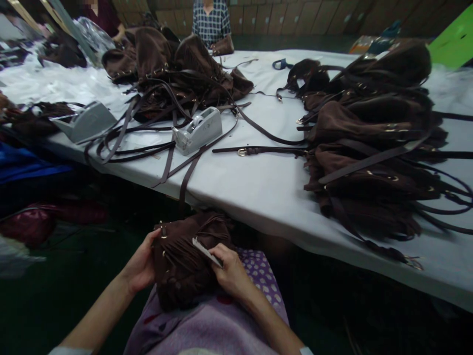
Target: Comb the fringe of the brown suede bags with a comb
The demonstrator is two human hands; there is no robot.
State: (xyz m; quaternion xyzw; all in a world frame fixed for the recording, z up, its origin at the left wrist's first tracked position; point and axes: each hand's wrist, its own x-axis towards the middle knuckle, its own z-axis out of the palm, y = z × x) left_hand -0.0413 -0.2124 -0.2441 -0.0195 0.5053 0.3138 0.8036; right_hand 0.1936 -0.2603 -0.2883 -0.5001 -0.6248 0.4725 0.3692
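A dark brown suede bag with fringe [181,266] rests on my lap, below the table's near edge. My left hand [142,266] grips the bag's left side, fingers curled round its edge near a small metal fitting. My right hand [231,271] lies on the bag's right side and pinches a small pale strip, like a tag or piece of tape [207,253], against the fringe. Both hands are closed.
A long table under white cloth [258,182] carries piles of brown bags [373,143] and loose straps [258,150], plus two grey tape dispensers [197,130] [86,122]. Two other people stand at the far side [211,22]. More bags lie on the floor at left [33,224].
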